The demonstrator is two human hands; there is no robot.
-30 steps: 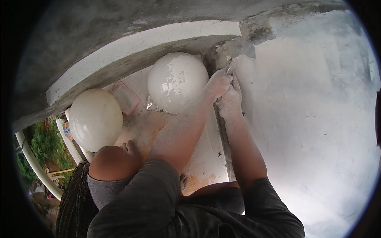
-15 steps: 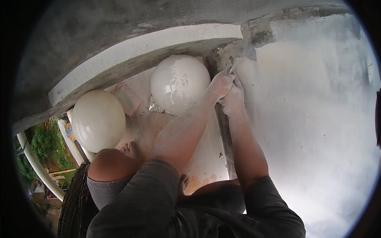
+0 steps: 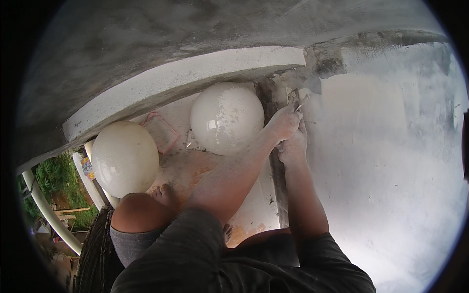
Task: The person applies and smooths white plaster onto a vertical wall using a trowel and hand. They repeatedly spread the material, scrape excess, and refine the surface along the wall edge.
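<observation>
My two hands are close together at the foot of the wall corner, both dusted with white powder. Reaching furthest, my left hand [image 3: 285, 122] is closed, with fingers extending along a thin, pale-edged tool [image 3: 304, 100] that looks like a putty knife. Just below it, my right hand [image 3: 295, 145] is closed against the same grip; the handle is hidden in the hands. The tool's end is beside the rough, patchy corner next to the smooth whitish wall [image 3: 386, 146].
Two round white balls or globes [image 3: 227, 118] [image 3: 125, 159] stand to the left on the dusty floor [image 3: 188, 163]. Between them lies a clear bag with a pink edge [image 3: 163, 134]. A curved white ledge [image 3: 185, 73] runs behind. At far left are a pale railing [image 3: 51, 212] and greenery.
The whole view has shifted, so the scene sits lower in the picture. My hands remain together at the corner, with the tool still in them.
</observation>
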